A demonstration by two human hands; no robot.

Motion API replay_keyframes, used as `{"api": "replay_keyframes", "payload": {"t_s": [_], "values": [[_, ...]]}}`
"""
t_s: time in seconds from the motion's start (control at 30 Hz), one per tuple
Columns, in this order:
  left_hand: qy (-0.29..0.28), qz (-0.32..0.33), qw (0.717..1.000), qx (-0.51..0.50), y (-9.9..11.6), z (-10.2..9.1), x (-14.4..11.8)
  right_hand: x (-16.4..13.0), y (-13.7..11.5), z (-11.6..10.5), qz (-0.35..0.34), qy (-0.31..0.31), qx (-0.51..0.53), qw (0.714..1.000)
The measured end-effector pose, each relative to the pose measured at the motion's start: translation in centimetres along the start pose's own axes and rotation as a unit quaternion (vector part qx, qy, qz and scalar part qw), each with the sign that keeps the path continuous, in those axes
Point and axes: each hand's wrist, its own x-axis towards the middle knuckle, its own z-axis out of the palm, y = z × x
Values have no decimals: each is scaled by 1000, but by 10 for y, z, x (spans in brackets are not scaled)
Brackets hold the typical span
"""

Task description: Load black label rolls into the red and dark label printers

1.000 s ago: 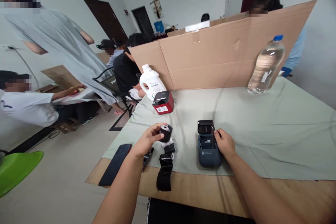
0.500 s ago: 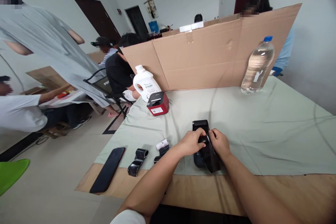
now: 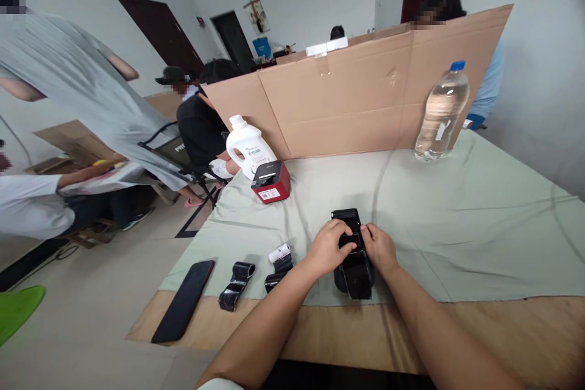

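The black film roll (image 3: pixel 357 269), probably light and slick with a bendy tail, looks best gripped by its ends. It sits between the left hand's (image 3: pixel 328 247) nearly closed thumb and fingers, apparently pinched. Beneath them lies the stiff-looking printer (image 3: pixel 339 283); right hand (image 3: pixel 380 248) beside it, grip unclear.

Here we go, and the clearest read is on the dark chair back (image 3: pixel 159 152) at left: pale capitals, P-R-O, and that's all that can be made out. Over to the white jug (image 3: pixel 251 149), there's greenish print across its front, too blurred to read. The red-and-black box (image 3: pixel 272 181) wears a white label (image 3: pixel 269 194) with a small square code, its lines illegible. White lettering on the clear bottle (image 3: pixel 441 113)? Unreadable.
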Motion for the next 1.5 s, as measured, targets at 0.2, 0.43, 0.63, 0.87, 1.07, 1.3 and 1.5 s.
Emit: {"api": "replay_keyframes", "payload": {"t_s": [0.2,0.43,0.63,0.87,1.07,1.3,1.5], "values": [[84,32,995,43,-4,3,-6,1,1,0,5,6,5,1000],[-12,17,992,128,-4,13,-6,1,3,1,6,-1,10,1000],[184,-35,982,3,-10,5,-6,5,13,8,8,15,156,988],[174,-72,944,-270,-9,1,-17,8,14,11,54,29,381,923],[202,-187,956,-103,-20,17,-24,5,10,2,16,5,208,978],[98,-162,981,-33,-24,42,-34,-1,2,-9,-92,-71,93,989],[73,-102,966,-224,-28,37,-42,-7,-1,-19,-101,-202,265,937]]}}
